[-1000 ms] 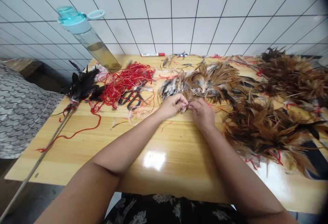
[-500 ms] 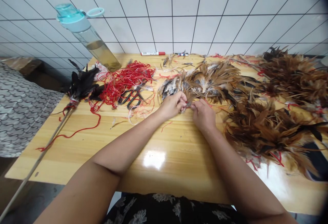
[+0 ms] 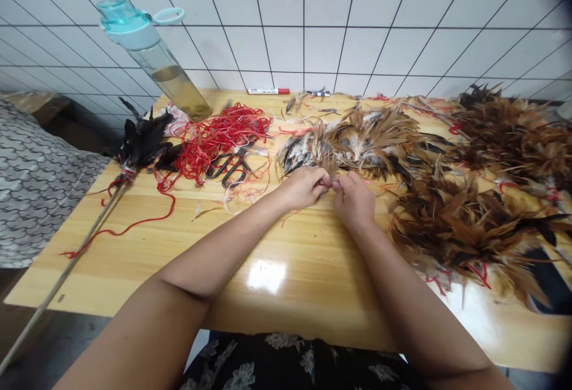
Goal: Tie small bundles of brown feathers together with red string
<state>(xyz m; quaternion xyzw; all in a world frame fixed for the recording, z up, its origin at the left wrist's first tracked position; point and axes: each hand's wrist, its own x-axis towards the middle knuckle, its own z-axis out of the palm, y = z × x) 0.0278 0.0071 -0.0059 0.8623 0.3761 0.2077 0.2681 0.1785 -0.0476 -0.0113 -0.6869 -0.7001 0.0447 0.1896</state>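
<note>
Pinching a small feather tuft near the counter's middle, left hand and right hand with grips pressed together, brown feather heap just beyond, red thread and black-handled scissors far left, wooden counter below

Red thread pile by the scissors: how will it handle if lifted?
Probably very light and floppy: the red thread lies in slack, loose loops. It would likely come up as a snagging tangle, not as single strands. Some strands seem to cross the black-handled scissors, so those may drag along.
</note>
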